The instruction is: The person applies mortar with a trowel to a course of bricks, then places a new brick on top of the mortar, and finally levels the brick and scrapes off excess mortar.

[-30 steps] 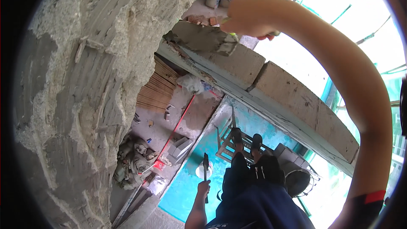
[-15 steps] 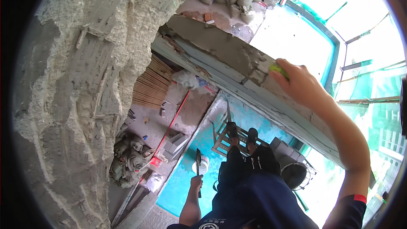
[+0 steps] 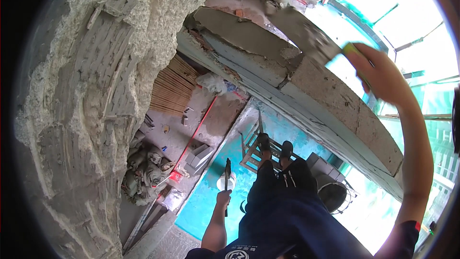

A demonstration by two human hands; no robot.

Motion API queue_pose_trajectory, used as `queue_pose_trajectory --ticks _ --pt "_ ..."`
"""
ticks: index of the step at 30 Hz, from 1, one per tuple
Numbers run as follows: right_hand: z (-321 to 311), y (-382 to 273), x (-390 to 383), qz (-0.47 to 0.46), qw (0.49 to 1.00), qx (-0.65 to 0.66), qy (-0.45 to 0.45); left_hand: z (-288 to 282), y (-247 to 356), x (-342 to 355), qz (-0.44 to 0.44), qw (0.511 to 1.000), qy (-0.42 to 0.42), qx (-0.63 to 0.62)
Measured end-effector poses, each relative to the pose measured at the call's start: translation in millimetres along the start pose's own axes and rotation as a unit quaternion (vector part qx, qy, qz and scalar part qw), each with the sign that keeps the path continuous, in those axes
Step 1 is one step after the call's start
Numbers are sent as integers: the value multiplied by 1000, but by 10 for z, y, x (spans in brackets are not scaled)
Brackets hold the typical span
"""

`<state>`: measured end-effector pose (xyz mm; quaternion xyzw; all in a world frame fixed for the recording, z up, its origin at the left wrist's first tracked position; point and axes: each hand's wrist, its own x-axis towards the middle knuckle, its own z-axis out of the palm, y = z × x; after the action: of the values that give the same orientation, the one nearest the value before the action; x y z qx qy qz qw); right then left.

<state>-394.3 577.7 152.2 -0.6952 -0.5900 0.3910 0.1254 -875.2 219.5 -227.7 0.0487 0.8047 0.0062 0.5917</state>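
Note:
My right hand (image 3: 381,74) is closed round the yellow-green handle of a plastering trowel (image 3: 306,33). Its wide blade is smeared with grey mortar, blurred by motion, and held above the concrete beam (image 3: 342,88). Wet grey mortar (image 3: 244,33) coats the top of the beam's far left part; the part nearer my right arm looks rough and bare. Low down, my left hand (image 3: 223,198) grips a narrow dark flat tool (image 3: 227,175), seen edge-on, so its kind cannot be made out. A white bucket (image 3: 232,182) shows on the floor behind that tool.
A rough, chipped concrete wall (image 3: 96,100) fills the left. My feet stand on a metal platform (image 3: 254,151) above a blue floor (image 3: 199,211). Beside it are grey blocks (image 3: 326,168) and a dark tub (image 3: 332,195). Below lie stacked boards (image 3: 172,86) and sacks (image 3: 143,172).
My right hand has lifted the trowel off the beam, so its blade now shows in the air above it. My left hand keeps its tool in nearly the same place.

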Motion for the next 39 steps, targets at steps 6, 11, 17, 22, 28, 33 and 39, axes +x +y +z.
queue_pose_trajectory --ticks 6,11,17,22,28,33,39 --pt "388 -615 1624 -73 996 23 -50 3 -32 -9 3 1000 12 22" --pt "528 -491 1675 -45 997 -45 -45 -85 -173 -62 -11 999 8 -51" --pt "401 -211 843 82 997 -7 -8 -112 -403 -60 -61 990 31 -122" --pt "374 3 528 -16 989 -79 122 -87 -338 -78 -74 995 22 -65" --pt "874 -835 836 -242 950 -172 100 -170 -307 -49 -4 999 29 -21" --pt "1083 -1505 1215 -240 890 -389 1 -147 -155 -133 35 997 40 -60" --pt "1384 -1169 1200 -304 843 -444 -7 -28 -377 -102 18 989 28 -148"
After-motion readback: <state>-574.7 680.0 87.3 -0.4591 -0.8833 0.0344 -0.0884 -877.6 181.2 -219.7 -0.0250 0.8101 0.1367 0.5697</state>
